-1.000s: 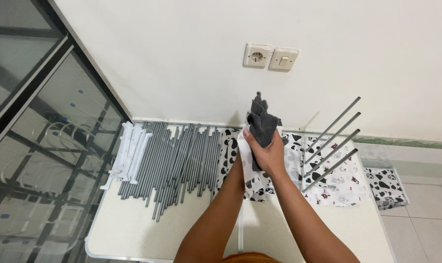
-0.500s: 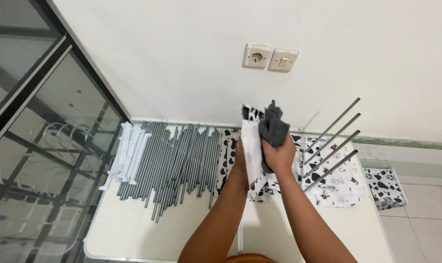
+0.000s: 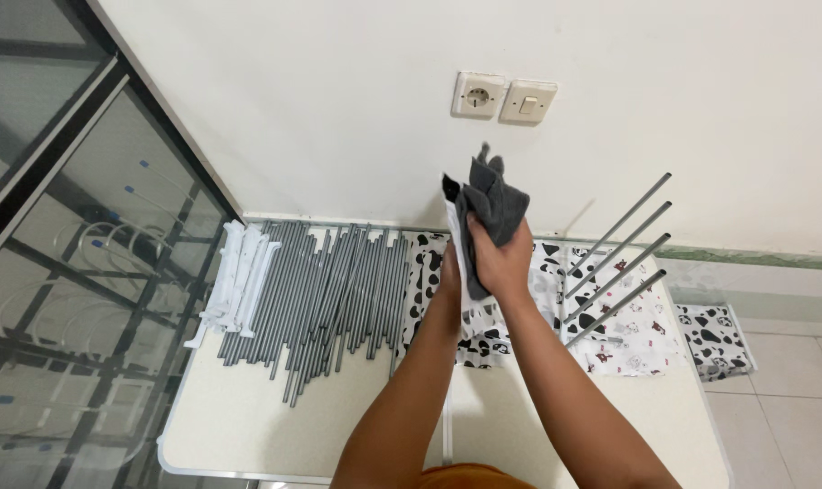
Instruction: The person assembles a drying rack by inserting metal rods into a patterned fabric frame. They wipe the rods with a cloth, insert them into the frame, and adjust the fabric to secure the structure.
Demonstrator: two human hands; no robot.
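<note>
grey rods (image 3: 329, 294) lie beside white plastic pieces (image 3: 239, 281) on my table (image 3: 248, 426); a socket (image 3: 477, 94) and switch (image 3: 528, 100) sit on the wall.

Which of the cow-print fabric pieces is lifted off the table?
The white black-spotted panel held upright between both hands, beside the grey cloth; the others lie flat.

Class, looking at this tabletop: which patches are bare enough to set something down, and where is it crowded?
Free: the table strip along the near edge, below the grey rods, and the near right corner below the patterned fabric. Crowded: the far half, with white plastic pieces, rods, fabric and four slanting rods.
</note>
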